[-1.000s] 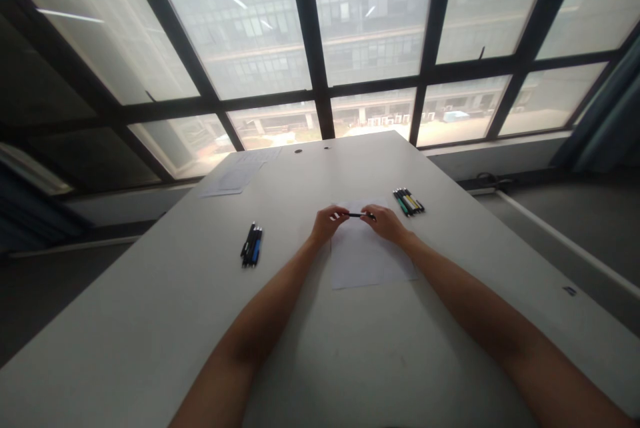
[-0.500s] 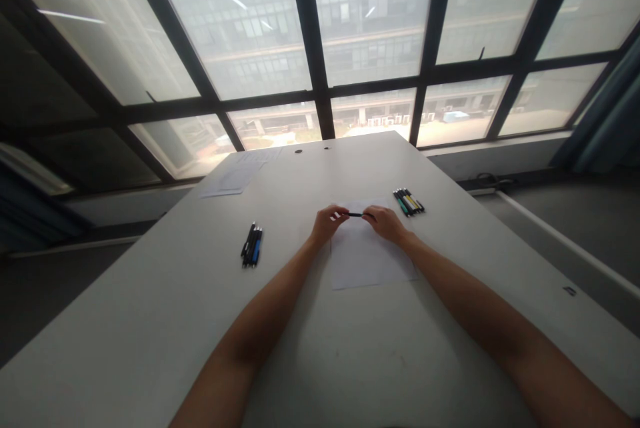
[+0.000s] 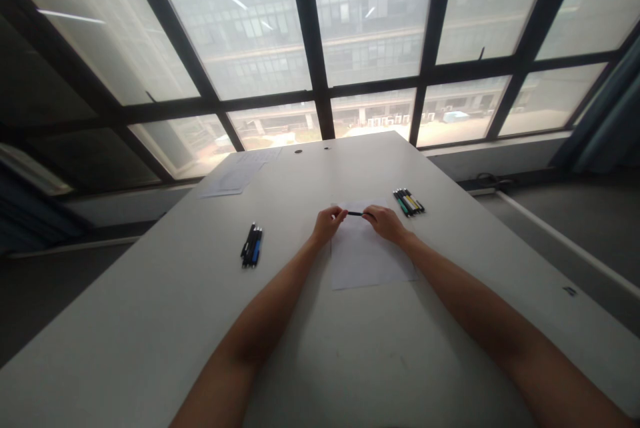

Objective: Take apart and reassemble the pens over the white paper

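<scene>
Between my two hands a dark pen (image 3: 355,214) is held level above a white sheet of paper (image 3: 373,261). My left hand (image 3: 329,224) pinches the pen's left end; its fingertips are closed. The other end is gripped by my right hand (image 3: 383,222), whose fingers wrap round it and hide that part. Just beyond my right hand lies a row of several pens (image 3: 409,203) with black, green, white and yellow bodies. To the left of my left hand, a bundle of several black and blue pens (image 3: 251,246) rests on the table.
The white table (image 3: 175,321) runs up to large windows (image 3: 370,8). Printed papers (image 3: 233,178) lie at its far left. Round holes (image 3: 299,151) show near the back edge, and a small dark piece (image 3: 569,291) is at the right edge.
My left hand's fingers have drawn closer together on the pen's left end. My right hand and the pens on the table stay in place.
</scene>
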Demonstrator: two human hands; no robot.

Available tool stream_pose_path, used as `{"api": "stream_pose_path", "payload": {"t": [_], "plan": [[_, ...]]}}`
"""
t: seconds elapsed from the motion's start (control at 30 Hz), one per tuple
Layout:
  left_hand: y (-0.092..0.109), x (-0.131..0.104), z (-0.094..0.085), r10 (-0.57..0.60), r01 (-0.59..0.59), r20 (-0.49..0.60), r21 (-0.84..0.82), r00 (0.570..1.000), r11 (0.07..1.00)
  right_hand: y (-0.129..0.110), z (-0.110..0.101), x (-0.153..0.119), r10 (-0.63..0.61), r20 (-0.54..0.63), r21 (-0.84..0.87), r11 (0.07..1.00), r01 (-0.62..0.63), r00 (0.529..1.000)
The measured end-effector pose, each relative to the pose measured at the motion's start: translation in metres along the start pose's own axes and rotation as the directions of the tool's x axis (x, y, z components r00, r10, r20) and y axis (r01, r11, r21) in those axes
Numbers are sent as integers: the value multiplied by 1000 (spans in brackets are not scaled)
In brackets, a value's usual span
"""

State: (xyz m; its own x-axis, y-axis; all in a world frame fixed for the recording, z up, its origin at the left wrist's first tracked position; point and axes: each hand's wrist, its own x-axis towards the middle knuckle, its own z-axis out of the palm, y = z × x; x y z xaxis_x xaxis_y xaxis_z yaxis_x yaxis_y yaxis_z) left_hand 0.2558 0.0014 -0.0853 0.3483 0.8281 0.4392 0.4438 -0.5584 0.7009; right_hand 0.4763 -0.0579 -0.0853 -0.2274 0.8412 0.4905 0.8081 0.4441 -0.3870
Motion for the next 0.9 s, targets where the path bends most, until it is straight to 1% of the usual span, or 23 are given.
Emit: {"api": "stream_pose_path", "payload": {"t": [0.17, 0.37, 0.43, 0.57, 0.7, 0.8, 0.9], "plan": [[5, -1, -1, 34, -34, -7, -43, 999, 998, -1, -2, 0, 4, -3, 0, 1000, -4, 1000], [10, -3, -3, 74, -73, 14, -90, 997, 993, -1, -2, 0, 6, -3, -15, 1000, -6, 1000], [8, -3, -3, 62, -61, 8, -94, 998, 994, -1, -1, -1, 3, -6, -20, 1000, -3, 1000], [3, -1, 0, 7, -7, 11, -47, 1000, 999, -1, -1, -1, 0, -1, -17, 1000, 0, 1000], [2, 0, 1, -27, 27, 19, -32, 999, 999, -1, -2, 0, 6, 14, -18, 1000, -6, 1000], [3, 0, 0, -29, 29, 17, -15, 999, 999, -1, -2, 0, 5, 30, -15, 1000, -5, 1000], [3, -1, -1, 6, -6, 19, -13, 1000, 1000, -2, -2, 0, 12, 34, -18, 1000, -11, 999]]}}
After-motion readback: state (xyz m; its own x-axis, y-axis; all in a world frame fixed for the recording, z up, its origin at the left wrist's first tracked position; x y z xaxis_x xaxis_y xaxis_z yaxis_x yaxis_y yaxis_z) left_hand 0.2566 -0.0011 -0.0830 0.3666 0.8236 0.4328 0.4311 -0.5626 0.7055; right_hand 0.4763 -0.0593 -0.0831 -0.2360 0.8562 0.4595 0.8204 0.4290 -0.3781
